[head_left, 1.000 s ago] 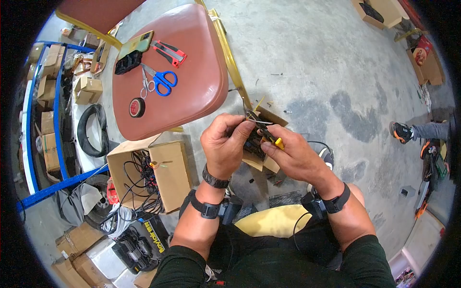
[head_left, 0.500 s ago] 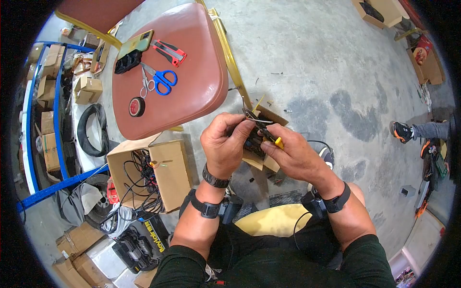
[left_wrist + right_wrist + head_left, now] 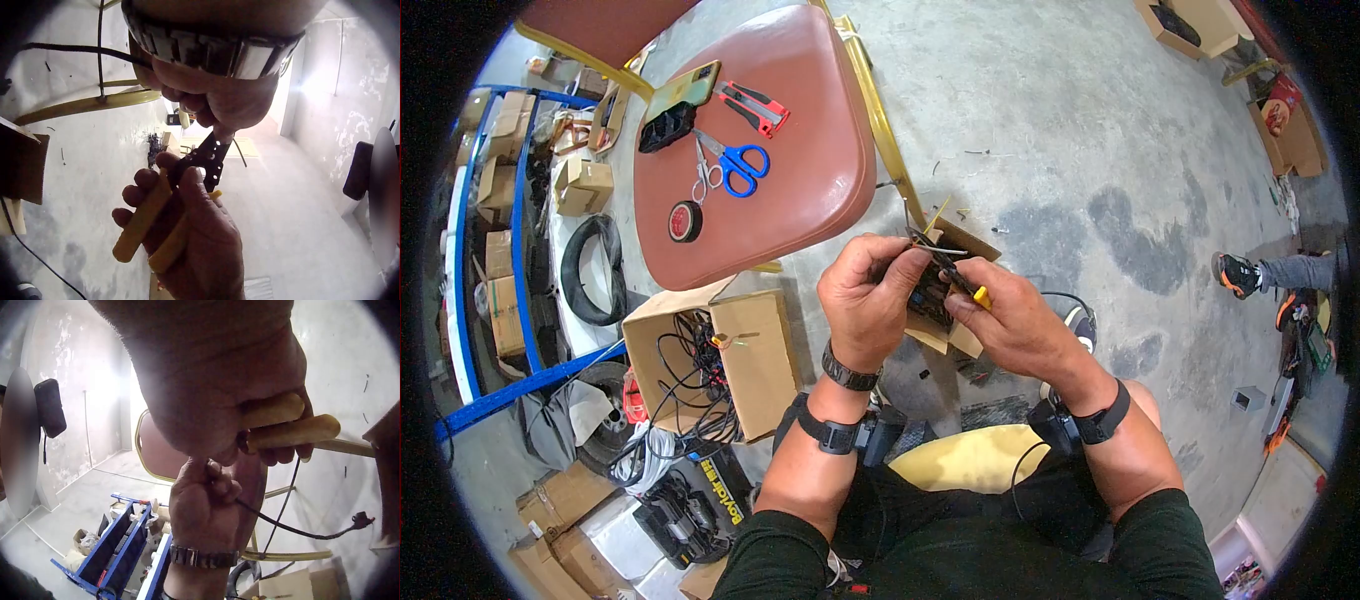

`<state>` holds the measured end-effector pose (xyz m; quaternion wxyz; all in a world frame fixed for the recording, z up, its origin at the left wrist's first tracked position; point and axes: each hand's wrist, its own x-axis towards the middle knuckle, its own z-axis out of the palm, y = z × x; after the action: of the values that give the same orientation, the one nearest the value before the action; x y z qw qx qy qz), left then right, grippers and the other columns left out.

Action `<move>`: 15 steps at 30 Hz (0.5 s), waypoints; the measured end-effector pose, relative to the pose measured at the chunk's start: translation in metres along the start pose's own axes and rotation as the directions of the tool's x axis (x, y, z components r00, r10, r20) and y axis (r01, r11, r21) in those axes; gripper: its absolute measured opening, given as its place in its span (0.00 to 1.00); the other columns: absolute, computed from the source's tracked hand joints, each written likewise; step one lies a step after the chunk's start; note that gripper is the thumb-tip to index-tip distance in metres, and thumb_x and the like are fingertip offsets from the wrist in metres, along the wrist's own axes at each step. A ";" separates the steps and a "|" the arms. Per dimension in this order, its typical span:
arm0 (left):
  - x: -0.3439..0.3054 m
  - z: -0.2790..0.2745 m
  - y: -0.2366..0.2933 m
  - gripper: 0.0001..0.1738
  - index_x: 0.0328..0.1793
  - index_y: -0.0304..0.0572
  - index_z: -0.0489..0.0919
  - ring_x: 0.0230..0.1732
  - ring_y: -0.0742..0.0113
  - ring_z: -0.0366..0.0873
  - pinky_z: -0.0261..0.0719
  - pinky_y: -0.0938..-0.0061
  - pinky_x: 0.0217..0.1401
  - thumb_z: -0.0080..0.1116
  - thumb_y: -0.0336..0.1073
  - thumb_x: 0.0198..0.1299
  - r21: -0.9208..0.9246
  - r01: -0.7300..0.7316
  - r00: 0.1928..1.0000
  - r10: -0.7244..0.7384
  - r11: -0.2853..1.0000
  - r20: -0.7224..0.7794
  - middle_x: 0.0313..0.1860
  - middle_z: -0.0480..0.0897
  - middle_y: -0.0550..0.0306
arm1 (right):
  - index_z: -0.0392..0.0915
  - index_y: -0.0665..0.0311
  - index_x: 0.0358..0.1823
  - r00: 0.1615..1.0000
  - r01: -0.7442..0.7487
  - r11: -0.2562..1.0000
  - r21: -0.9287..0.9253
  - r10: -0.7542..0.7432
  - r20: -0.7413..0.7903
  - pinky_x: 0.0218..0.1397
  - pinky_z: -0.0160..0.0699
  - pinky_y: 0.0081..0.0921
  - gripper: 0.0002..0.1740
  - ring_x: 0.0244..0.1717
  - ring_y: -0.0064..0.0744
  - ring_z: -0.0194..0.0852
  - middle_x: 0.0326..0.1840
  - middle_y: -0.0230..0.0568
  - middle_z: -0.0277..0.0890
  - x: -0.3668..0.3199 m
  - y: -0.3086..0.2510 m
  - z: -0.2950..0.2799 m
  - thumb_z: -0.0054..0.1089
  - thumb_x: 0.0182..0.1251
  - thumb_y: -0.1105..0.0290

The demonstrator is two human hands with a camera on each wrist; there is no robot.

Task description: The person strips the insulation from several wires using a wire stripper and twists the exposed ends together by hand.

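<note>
A: Where were the wire strippers (image 3: 963,287)?

B: In the air over the person's lap, just in front of a small cardboard box (image 3: 974,243) on the concrete floor (image 3: 1050,130). The right hand (image 3: 1012,322) had its fingers wrapped tight round both yellow handles, and the dark head pointed at the left hand (image 3: 868,297).

A: And that hand?

B: It was curled closed, pinching a thin black wire (image 3: 275,522) at the fingertips. The wire's end met the head of the tool, and the rest trailed down from the fist. The two hands sat just beside each other. I could not tell whether the blades had bitten into the wire.

A: What lay around them?

B: To the person's left stood an open carton (image 3: 762,352) full of tangled cables, touching the front edge of a red chair seat (image 3: 820,170). Blue-handled scissors (image 3: 736,165) lay on the left half of the seat, with a roll of black tape (image 3: 685,222) nearer the front left corner. A red utility knife (image 3: 755,108) and a phone (image 3: 685,90) were towards the back edge, and a black part (image 3: 666,130) lay just beside the phone.

A: Further out?

B: A blue rack (image 3: 522,200) of boxes stood far left with a tyre (image 3: 590,270) beside it, and another person's shoe (image 3: 1234,276) showed far right
</note>
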<state>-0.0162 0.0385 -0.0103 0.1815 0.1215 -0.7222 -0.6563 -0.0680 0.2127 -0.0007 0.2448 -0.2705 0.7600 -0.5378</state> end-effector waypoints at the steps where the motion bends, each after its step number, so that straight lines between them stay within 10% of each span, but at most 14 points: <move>1: 0.000 0.000 0.001 0.07 0.41 0.36 0.81 0.36 0.81 0.74 0.73 0.84 0.39 0.69 0.24 0.59 0.005 0.004 1.000 -0.004 1.000 0.000 0.35 0.81 0.65 | 0.73 0.69 0.50 1.000 -0.003 1.000 -0.002 0.003 0.002 0.46 0.75 0.37 0.12 0.42 0.48 0.79 0.39 0.52 0.77 0.000 -0.001 0.000 0.58 0.68 0.73; 15: 0.000 0.000 0.000 0.06 0.38 0.35 0.82 0.34 0.79 0.79 0.79 0.82 0.38 0.69 0.25 0.58 -0.024 0.016 0.999 -0.016 1.000 -0.029 0.32 0.84 0.62 | 0.74 0.69 0.50 0.999 -0.044 0.999 0.003 0.044 0.021 0.48 0.75 0.39 0.13 0.44 0.53 0.78 0.41 0.54 0.76 0.000 -0.004 -0.002 0.59 0.67 0.72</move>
<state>-0.0164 0.0389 -0.0103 0.1884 0.1348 -0.7105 -0.6644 -0.0685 0.2126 0.0039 0.2650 -0.2591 0.7622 -0.5308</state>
